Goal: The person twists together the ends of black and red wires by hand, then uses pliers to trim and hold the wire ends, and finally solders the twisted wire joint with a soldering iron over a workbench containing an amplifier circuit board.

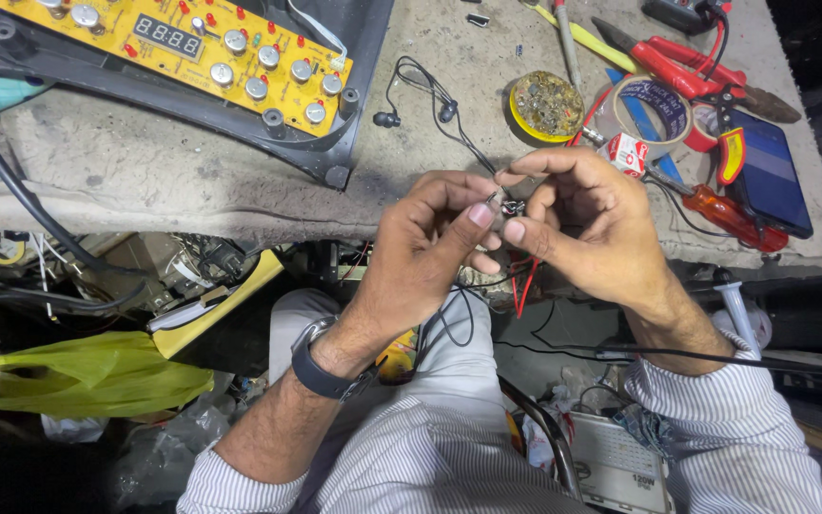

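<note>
Place: we take this for a small electronics repair workshop.
Bench: we see a worn, dusty worktable [145, 171] with frayed edges.
Work in repair: we see a yellow circuit board [183, 52] with push buttons and a digit display, lying in an opened dark casing [354, 57].
Tools: we see red-handled pliers [687, 71], a red screwdriver [730, 214] and tape rolls [654, 109].
Clutter: we see loose wires [40, 295] and a yellow plastic bag [78, 376] below the bench.
</note>
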Tool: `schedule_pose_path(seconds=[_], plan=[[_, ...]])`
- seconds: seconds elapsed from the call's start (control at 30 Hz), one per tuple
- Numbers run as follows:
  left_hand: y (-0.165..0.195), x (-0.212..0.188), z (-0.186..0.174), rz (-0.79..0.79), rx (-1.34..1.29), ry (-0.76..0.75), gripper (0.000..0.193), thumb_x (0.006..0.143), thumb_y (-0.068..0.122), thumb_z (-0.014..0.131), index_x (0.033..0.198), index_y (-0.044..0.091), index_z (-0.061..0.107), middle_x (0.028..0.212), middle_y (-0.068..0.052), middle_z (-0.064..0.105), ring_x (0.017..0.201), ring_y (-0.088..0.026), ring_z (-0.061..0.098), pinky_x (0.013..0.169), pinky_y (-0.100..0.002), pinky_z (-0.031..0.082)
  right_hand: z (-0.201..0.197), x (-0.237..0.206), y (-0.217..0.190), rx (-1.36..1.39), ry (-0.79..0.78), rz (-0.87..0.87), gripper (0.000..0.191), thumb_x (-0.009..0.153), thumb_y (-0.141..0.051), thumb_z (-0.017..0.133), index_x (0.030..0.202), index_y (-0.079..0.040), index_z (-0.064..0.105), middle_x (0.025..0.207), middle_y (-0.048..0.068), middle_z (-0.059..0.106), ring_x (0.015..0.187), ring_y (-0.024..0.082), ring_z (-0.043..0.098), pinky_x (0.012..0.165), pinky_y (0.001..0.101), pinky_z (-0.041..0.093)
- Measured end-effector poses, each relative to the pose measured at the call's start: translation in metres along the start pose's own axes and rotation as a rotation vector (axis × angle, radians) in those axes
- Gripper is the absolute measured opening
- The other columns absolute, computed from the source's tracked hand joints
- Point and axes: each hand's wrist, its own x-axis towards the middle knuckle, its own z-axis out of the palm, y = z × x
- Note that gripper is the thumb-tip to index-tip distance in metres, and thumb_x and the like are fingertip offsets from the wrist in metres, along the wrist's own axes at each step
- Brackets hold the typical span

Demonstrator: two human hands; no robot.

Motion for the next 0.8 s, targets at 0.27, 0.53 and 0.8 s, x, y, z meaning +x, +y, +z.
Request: schedule_pose_path(seconds=[0.27,0.53,0.8], plan=[[0.007,0.006,-0.005,-0.133,-0.250,-0.069,0.027,0.106,0.011,0.060,0.124,-0.009,0.063,0.130,-0.018,0.068,0.101,-0.024,0.073,0.087,-0.037,0.065,-0.026,-0.022,-0.024,-0.131,0.264,-0.053,0.040,0.090,0.002,0.076,0.127,0.003,0.061,0.127,0.009,0.066,0.084,0.006,0.061,0.077,0.0202,0.052],[0.007,0.009,-0.008,-0.155,-0.311,-0.098,0.024,0.107,0.010,0.060,0.120,-0.010,0.064,0.125,-0.023,0.070,0.115,-0.032,0.073,0.101,-0.043,0.062,-0.080,-0.147,0.024,0.133,0.786,-0.138,0.033,0.119,-0.021,0.069,0.104,0.006,0.059,0.105,0.022,0.070,0.067,0.017,0.057,0.065,0.0277,0.051],[0.017,0.023,-0.008,-0.181,-0.237,-0.132,0.021,0.105,0.006,0.060,0.117,-0.010,0.066,0.126,-0.022,0.070,0.110,-0.027,0.073,0.101,-0.039,0.061,-0.072,-0.238,0.124,0.812,1.178,0.213,0.068,0.111,-0.065,0.046,0.091,-0.002,0.060,0.081,0.013,0.063,0.074,0.023,0.061,0.073,0.0365,0.052]])
